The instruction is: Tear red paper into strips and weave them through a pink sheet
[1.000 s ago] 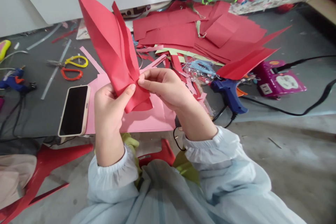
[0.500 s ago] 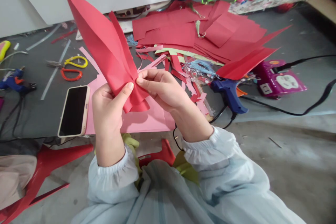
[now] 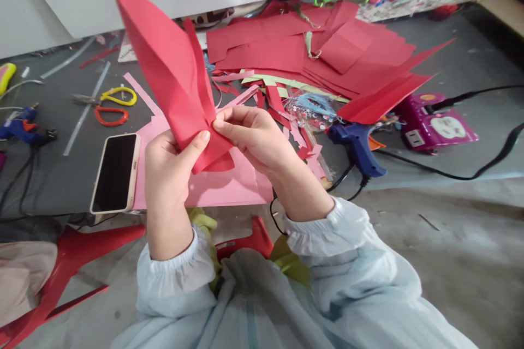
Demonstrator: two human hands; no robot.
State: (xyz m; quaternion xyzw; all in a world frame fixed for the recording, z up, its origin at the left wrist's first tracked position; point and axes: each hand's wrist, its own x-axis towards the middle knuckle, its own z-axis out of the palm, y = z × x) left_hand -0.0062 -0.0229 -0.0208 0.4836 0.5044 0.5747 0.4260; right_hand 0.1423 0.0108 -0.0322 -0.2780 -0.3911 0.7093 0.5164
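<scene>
A folded sheet of red paper [image 3: 164,62] is held up over the table, its long pointed end rising to the upper left. My left hand [image 3: 172,169] grips its lower left side, thumb pressed on the front. My right hand [image 3: 249,133] pinches a gathered crease at its right edge, close to the left thumb. The fingers behind the paper are hidden. Pink paper sheets [image 3: 233,188] lie on the table below both hands. Another folded red paper piece [image 3: 388,101] rests to the right, by a blue glue gun [image 3: 358,147].
Red paper sheets [image 3: 270,49] are heaped at the back. A phone [image 3: 114,173], scissors [image 3: 110,106] and another glue gun [image 3: 22,125] lie to the left. A purple power box [image 3: 434,122] with black cables stands at the right. Red and pink scraps [image 3: 278,103] litter the middle.
The upper part of the red paper has swung slightly right, and its lower edge has shifted a little. Both hands keep their grip in nearly the same place.
</scene>
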